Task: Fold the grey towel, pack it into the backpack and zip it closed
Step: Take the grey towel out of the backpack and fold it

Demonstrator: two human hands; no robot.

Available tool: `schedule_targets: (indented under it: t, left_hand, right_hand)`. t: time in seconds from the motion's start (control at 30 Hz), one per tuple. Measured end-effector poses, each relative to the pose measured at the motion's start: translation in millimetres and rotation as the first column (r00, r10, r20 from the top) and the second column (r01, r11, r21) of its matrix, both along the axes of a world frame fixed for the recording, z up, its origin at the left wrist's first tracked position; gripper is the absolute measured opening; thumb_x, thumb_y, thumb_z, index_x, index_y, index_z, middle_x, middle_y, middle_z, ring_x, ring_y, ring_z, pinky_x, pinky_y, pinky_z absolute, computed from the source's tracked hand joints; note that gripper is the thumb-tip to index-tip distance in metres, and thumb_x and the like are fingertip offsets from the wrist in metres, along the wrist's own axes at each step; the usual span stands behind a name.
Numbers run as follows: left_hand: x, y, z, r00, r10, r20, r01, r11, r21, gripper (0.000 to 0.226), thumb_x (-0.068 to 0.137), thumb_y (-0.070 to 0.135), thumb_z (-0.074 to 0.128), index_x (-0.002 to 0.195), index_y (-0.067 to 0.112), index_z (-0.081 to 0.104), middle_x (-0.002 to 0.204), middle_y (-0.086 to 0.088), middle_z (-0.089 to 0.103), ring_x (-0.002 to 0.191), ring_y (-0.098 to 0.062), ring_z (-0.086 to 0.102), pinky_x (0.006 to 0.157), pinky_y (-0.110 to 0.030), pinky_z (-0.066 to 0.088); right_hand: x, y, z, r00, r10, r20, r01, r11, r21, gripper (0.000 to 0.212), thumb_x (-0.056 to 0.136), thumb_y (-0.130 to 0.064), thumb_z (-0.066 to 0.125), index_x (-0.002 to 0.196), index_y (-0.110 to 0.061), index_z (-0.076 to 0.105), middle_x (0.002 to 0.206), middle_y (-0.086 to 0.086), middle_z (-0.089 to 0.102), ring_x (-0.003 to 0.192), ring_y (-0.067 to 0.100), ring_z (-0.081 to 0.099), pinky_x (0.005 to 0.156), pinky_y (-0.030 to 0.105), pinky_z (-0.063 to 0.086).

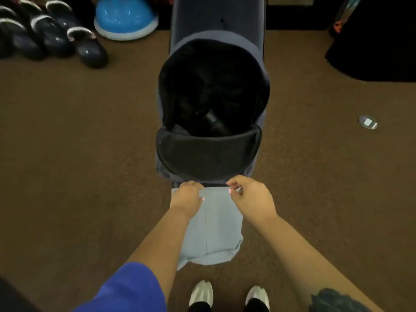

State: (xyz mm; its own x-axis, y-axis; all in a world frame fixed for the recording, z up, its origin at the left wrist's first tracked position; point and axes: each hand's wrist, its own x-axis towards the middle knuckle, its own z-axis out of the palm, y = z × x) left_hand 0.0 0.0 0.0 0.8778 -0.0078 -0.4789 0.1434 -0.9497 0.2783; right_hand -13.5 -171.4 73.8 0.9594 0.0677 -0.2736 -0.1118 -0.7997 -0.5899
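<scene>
The grey towel (pixel 216 230) hangs in front of me as a narrow folded strip, its lower end bunched above my shoes. My left hand (pixel 188 197) pinches its top left corner and my right hand (pixel 249 195) pinches its top right corner, both just below the backpack's front flap. The backpack (pixel 209 154) lies on a dark bench with its main compartment wide open toward me. Inside the black lining I see a dark cylindrical item (pixel 213 122). The zipper pull is not visible.
The dark bench (pixel 216 16) runs away from me under the backpack. Brown carpet lies on both sides. Several dark weights (pixel 51 34) and a blue half-dome balance trainer (pixel 125 18) sit far left. A small round floor plate (pixel 368 122) is on the right; a black mass (pixel 378 46) fills the far right.
</scene>
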Motion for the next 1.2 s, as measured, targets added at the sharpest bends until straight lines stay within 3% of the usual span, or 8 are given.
schedule_targets:
  t: [0.27,0.4,0.53,0.73,0.87,0.97,1.07,1.2]
  left_hand:
    - [7,-18,-46,0.999,0.03,-0.036,-0.028,0.998,0.057,0.063,0.089,0.036,0.058,0.143,0.016,0.032,0.15,-0.008,0.029,0.138,-0.028,0.029,0.112,-0.038,0.031]
    - [8,-25,-52,0.998,0.018,-0.062,-0.009,0.988,0.154,0.06,0.086,0.037,0.061,0.137,0.017,0.037,0.143,-0.007,0.038,0.134,-0.029,0.033,0.112,-0.043,0.03]
    - [6,-30,-41,0.971,-0.138,-0.194,0.186,0.948,0.257,0.037,0.092,0.039,0.048,0.123,0.019,0.05,0.128,-0.005,0.056,0.121,-0.025,0.047,0.108,-0.044,0.025]
    - [6,-36,20,0.976,-0.136,-0.168,0.124,0.989,-0.081,0.029,0.095,0.04,0.04,0.096,0.017,0.058,0.116,-0.013,0.06,0.111,-0.03,0.053,0.101,-0.044,0.033]
    - [14,-33,73,0.992,-0.006,-0.125,-0.04,0.929,-0.367,0.031,0.092,0.038,0.048,0.066,0.024,0.04,0.075,-0.006,0.055,0.076,-0.023,0.052,0.073,-0.036,0.04]
    - [20,-32,118,0.997,0.054,-0.057,-0.076,0.853,-0.517,0.024,0.094,0.033,0.05,0.074,0.021,0.052,0.072,0.003,0.053,0.068,-0.011,0.048,0.065,-0.03,0.04]
    - [28,-30,168,0.992,0.122,0.043,-0.068,0.773,-0.631,0.027,0.096,0.029,0.048,0.1,0.006,0.062,0.1,-0.011,0.067,0.091,-0.021,0.061,0.085,-0.039,0.049]
    - [35,-18,252,0.977,0.188,0.106,-0.051,0.679,-0.733,0.03,0.097,0.033,0.044,0.109,0.012,0.06,0.114,-0.008,0.066,0.107,-0.021,0.061,0.095,-0.038,0.049]
  right_hand:
    - [3,-17,-31,0.999,0.047,-0.016,-0.047,0.999,-0.021,0.023,0.091,-0.023,0.058,0.113,-0.029,0.062,0.103,-0.011,0.066,0.081,0.004,0.057,0.076,0.024,0.054]
    - [0,-24,-33,0.998,0.065,-0.014,-0.065,0.998,-0.024,0.025,0.092,-0.023,0.056,0.116,-0.029,0.061,0.105,-0.01,0.065,0.083,0.005,0.058,0.074,0.02,0.049]
    - [-6,-31,-27,0.998,0.053,-0.043,-0.053,0.998,-0.015,0.027,0.092,-0.023,0.055,0.117,-0.03,0.059,0.106,-0.011,0.065,0.085,0.005,0.057,0.073,0.019,0.047]
    - [-11,-38,8,0.999,0.035,-0.042,-0.035,0.999,0.0,0.027,0.091,-0.023,0.055,0.117,-0.029,0.06,0.104,-0.01,0.064,0.088,0.01,0.06,0.075,0.025,0.05]
    - [-8,-35,45,0.999,0.042,-0.012,-0.042,0.999,0.009,0.026,0.091,-0.021,0.055,0.116,-0.028,0.06,0.105,-0.007,0.064,0.09,0.012,0.061,0.076,0.026,0.051]
    - [-4,-32,77,0.999,0.03,0.012,-0.031,0.999,0.035,0.025,0.091,-0.021,0.057,0.115,-0.026,0.061,0.106,-0.007,0.066,0.093,0.012,0.063,0.079,0.028,0.053]
    - [3,-27,112,0.999,0.01,0.034,-0.012,0.998,0.061,0.021,0.091,-0.024,0.058,0.111,-0.028,0.063,0.105,-0.008,0.066,0.093,0.012,0.063,0.081,0.03,0.055]
    - [14,-21,169,0.995,-0.042,0.086,0.03,0.991,0.134,0.021,0.092,-0.028,0.058,0.112,-0.026,0.061,0.103,-0.007,0.067,0.087,0.01,0.06,0.074,0.024,0.052]
